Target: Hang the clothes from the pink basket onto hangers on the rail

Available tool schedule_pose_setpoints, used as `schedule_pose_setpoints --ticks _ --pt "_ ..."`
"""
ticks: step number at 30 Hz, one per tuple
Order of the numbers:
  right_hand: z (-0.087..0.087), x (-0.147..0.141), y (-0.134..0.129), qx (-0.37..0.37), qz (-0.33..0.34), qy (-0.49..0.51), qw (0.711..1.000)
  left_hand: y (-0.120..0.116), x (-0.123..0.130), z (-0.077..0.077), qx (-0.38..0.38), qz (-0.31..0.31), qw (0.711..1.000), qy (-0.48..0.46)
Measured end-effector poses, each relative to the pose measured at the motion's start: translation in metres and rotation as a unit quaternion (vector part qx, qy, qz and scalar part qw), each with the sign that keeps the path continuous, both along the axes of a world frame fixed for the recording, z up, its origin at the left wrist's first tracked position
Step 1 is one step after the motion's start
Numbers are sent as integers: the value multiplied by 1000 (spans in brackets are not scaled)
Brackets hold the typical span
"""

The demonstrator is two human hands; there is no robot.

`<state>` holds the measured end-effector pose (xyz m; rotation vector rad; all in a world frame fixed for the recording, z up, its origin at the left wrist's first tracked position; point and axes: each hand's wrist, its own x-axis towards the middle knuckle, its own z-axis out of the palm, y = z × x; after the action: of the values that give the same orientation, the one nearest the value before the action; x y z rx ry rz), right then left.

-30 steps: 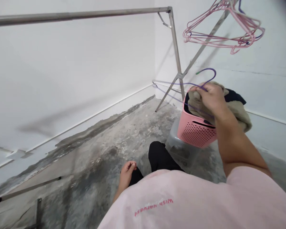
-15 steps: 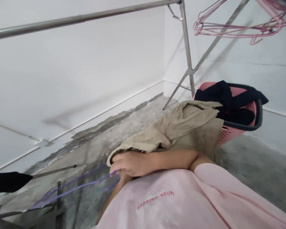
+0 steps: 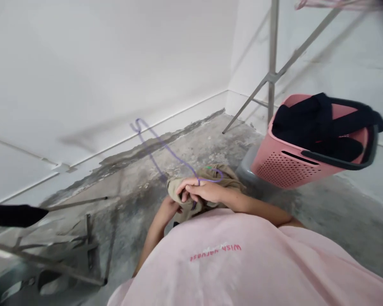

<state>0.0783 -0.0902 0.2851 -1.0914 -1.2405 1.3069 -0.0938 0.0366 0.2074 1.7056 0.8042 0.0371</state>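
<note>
A khaki garment (image 3: 221, 170) hangs bunched in front of my shirt. My right hand (image 3: 202, 189) has its fingers curled over the garment's open edge. Low on the left side of that opening, my left hand (image 3: 170, 206) grips the cloth, its fingers partly hidden. A thin purple hanger (image 3: 180, 160) runs from beside my right hand up and to the left, and its near end loops above the right wrist. Some purple also shows inside the opening.
On the right, a pink basket (image 3: 284, 168) with a dark rim holds dark clothes (image 3: 306, 121). Behind it stands a metal rack (image 3: 272, 51) near the wall corner. At lower left are a black item (image 3: 15, 215) and a metal frame (image 3: 60, 267) above the concrete floor.
The garment has come away from the basket and is gathered close to me. The purple hanger has swung from lower left to above my hands. The view has shifted.
</note>
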Motion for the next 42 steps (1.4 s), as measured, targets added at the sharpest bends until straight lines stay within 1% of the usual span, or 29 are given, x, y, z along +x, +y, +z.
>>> schedule_pose_setpoints --ticks 2,3,5,8,10,11,12,13,14,16,18,20,21,22,23,24,26,28,29,31,33,35,36,37,38,40,42 --pt "-5 0 -3 -6 -2 53 999 -3 2 8 15 -33 999 15" --pt "-6 0 -5 -3 -4 77 997 -4 3 11 15 -49 999 7" --pt "-7 1 -7 10 -13 114 993 -5 4 15 19 -66 997 -42" --pt "-2 6 -10 25 -44 140 989 -3 5 13 8 -93 989 -116" --pt "3 11 -12 36 -66 139 987 0 6 10 -31 -111 982 -147" --pt "5 13 -13 45 -74 133 987 1 6 8 -53 -104 979 -164" --pt "7 15 -14 55 -82 124 987 1 7 6 -74 -79 977 -184" --pt "9 17 -14 65 -89 112 988 2 7 3 -91 -33 973 -209" --pt "10 18 -15 74 -97 100 988 2 9 1 -107 27 966 -235" --pt "12 20 -16 93 -118 77 986 4 12 -3 -129 151 941 -273" --pt "13 21 -18 108 -138 63 983 7 15 -7 -138 247 914 -291" --pt "16 23 -23 119 -150 62 980 11 16 -10 -126 314 896 -287" --pt "19 23 -27 125 -153 67 978 14 16 -12 -115 336 892 -279" --pt "21 24 -31 132 -155 76 976 15 16 -14 -108 344 894 -266" --pt "24 24 -35 139 -153 85 975 17 15 -17 -105 335 903 -248" --pt "27 24 -40 148 -142 92 974 17 15 -19 -106 312 917 -227" --pt "32 24 -47 172 -96 94 976 13 15 -23 -119 233 946 -191" --pt "34 23 -50 201 -48 72 976 5 18 -23 -135 141 962 -190" --pt "35 22 -51 211 -34 59 975 0 20 -22 -139 92 966 -200" --pt "34 20 -50 205 -40 53 977 -10 26 -15 -140 -2 965 -223" --pt "32 17 -50 169 -59 83 980 -17 31 -8 -136 -89 959 -231" --pt "31 15 -50 130 -70 133 980 -21 34 -4 -141 -144 952 -229" --pt "31 14 -50 120 -82 151 978 -22 34 -4 -151 -154 949 -228" --pt "31 14 -51 118 -97 163 975 -22 34 -5 -170 -151 947 -228" --pt "30 14 -51 123 -119 170 971 -21 33 -8 -197 -136 944 -228" --pt "29 14 -51 134 -169 175 961 -20 33 -16 -262 -85 935 -225" --pt "27 15 -51 150 -183 182 954 -21 34 -22 -307 -41 926 -214"
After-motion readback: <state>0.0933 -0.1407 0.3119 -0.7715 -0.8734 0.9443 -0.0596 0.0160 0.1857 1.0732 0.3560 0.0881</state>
